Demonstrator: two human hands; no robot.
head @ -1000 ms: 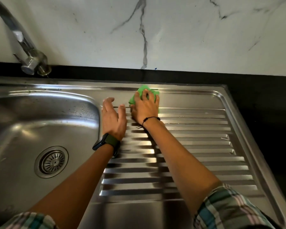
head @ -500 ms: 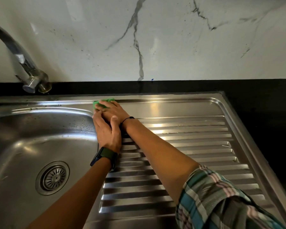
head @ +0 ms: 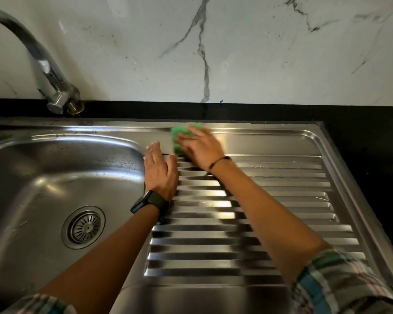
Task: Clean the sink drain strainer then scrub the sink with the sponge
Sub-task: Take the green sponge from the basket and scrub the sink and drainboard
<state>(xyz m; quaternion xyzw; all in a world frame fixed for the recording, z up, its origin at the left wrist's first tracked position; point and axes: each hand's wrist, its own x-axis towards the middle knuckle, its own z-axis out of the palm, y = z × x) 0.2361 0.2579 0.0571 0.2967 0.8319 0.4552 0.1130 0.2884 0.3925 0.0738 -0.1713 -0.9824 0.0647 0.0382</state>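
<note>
My right hand (head: 201,147) presses a green sponge (head: 178,138) flat on the far part of the steel drainboard (head: 281,177), just beyond its top ridges. Most of the sponge is hidden under my fingers and blurred by motion. My left hand (head: 160,172) lies flat and empty, fingers together, on the strip between the sink bowl (head: 43,173) and the drainboard. The round drain strainer (head: 85,227) sits in the drain at the bottom of the bowl, below and left of my left wrist.
A chrome tap (head: 43,64) arches over the bowl from the back left. A black countertop (head: 372,143) borders the sink at the back and right, under a white marble wall (head: 236,53).
My right hand swept the sponge left to the bowl's back corner, crossing over my left hand, and has now come back right along the drainboard's far edge. My left hand has stayed in place.
</note>
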